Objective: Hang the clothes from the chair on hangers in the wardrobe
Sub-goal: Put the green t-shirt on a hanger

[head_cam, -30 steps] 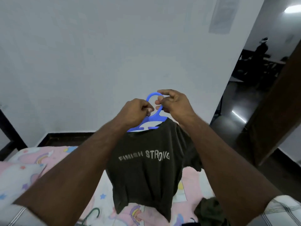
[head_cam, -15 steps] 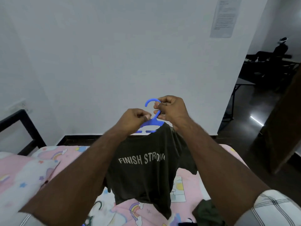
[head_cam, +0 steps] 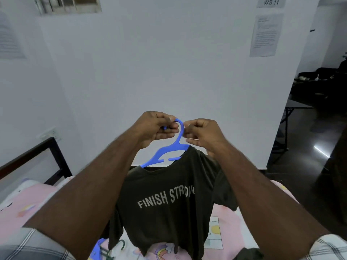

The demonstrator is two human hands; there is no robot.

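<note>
Both the left hand [head_cam: 156, 128] and right hand [head_cam: 201, 134] pinch the blue hanger [head_cam: 169, 152] hook, probably to keep the dark T-shirt [head_cam: 169, 203] clear of the bed [head_cam: 28, 199].

"FINISH STRONG" is printed in pale capitals across the chest of the dark shirt [head_cam: 169, 199], its last letter partly hidden. "WS 11" is read on a small sign [head_cam: 271, 2] on the far wall, top right. The sheet [head_cam: 266, 34] below it is too blurred to be read.
</note>
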